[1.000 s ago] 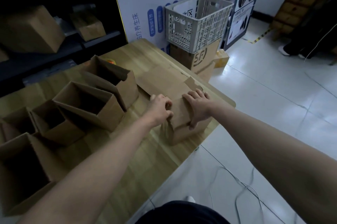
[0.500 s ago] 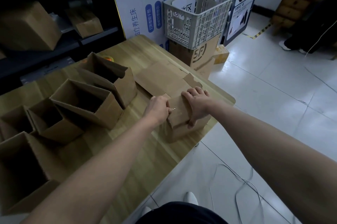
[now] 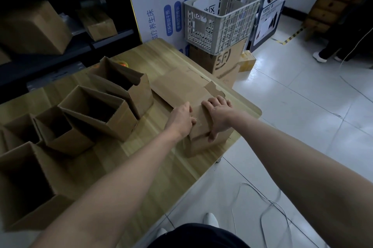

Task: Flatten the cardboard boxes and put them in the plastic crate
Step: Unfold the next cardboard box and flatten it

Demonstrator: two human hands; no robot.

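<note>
A small closed cardboard box stands near the right edge of the wooden table. My left hand is curled at the box's top left edge, pinching something at the tape seam. My right hand presses flat on the box's top, thumb down its front face. A flattened cardboard sheet lies just beyond the box. The grey plastic crate sits on a brown carton past the table's far corner.
Several open cardboard boxes stand in a row on the table's left side. Dark shelves with more cartons are at the back left. White cables trail over the tiled floor. A person's feet are at the far right.
My left hand has shifted slightly along the box's top edge toward the tape seam. My right hand stays pressed on the box top. The view has moved a little.
</note>
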